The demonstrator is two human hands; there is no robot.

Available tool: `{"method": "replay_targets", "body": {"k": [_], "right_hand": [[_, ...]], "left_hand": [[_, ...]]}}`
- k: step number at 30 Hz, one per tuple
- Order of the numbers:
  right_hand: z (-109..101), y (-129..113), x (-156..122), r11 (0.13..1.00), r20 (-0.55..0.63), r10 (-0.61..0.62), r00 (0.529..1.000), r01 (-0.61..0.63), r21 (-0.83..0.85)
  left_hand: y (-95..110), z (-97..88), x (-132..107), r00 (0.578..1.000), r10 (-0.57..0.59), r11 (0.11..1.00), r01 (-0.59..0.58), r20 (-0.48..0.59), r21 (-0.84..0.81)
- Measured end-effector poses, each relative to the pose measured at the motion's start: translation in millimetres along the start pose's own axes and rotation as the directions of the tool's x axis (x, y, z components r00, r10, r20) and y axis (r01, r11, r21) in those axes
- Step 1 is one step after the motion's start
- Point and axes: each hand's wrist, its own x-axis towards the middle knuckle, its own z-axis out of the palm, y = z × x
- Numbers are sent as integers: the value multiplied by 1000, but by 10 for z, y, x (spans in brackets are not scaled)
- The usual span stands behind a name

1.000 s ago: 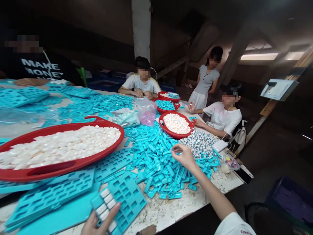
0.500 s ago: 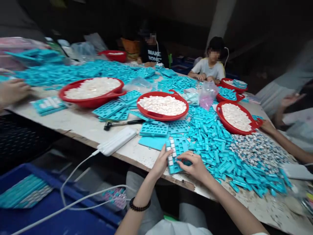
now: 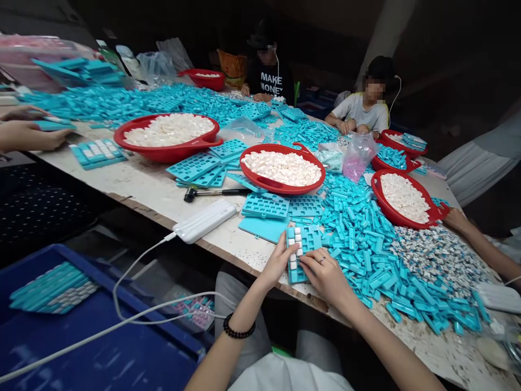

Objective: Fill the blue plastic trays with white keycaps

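My left hand [image 3: 277,262] grips the left edge of a light-blue slotted plate [image 3: 311,234], thumb on top. Square white pieces [image 3: 292,257] sit in rows along the plate's left side; slots to the right are unfilled. My right hand [image 3: 325,271] is over the plate's lower right part, thumb and fingers pinched together against the row of white pieces. Whatever is between those fingertips is hidden. Just beyond the plate lie a flat blue panel [image 3: 262,228] and more slotted plates [image 3: 265,206].
Red bowls of white pieces [image 3: 285,167] stand behind my hands. Loose blue parts [image 3: 362,244] heap up on the right, beside small white-and-blue pieces [image 3: 439,255]. A hammer [image 3: 215,191], a white power bank [image 3: 205,221] with a cable, and a blue crate [image 3: 122,336] are left. Co-workers sit around.
The view has shifted, so the table appears farther right. My right fingertips have come down against the white pieces. My left hand keeps its hold on the plate.
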Motion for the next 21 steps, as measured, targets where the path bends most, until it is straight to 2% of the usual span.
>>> {"method": "replay_targets", "body": {"k": [6, 13, 16, 18, 21], "right_hand": [[-76, -122, 75, 981, 90, -43, 995, 60, -186], [-91, -108, 97, 976, 161, -36, 986, 70, -206], [-64, -72, 86, 983, 119, -53, 991, 73, -168], [-101, -113, 91, 991, 50, -62, 997, 67, -112], [-358, -315, 75, 998, -96, -34, 995, 39, 49]], "left_hand": [[-13, 7, 1, 999, 42, 999, -42, -3, 12], [-17, 10, 4, 999, 49, 998, -48, -21, 42], [-10, 29, -12, 998, 44, 998, -42, -52, 37], [-11, 37, -19, 999, 47, 999, -47, -21, -4], [-28, 32, -18, 997, 79, 995, -78, 16, -59]]}}
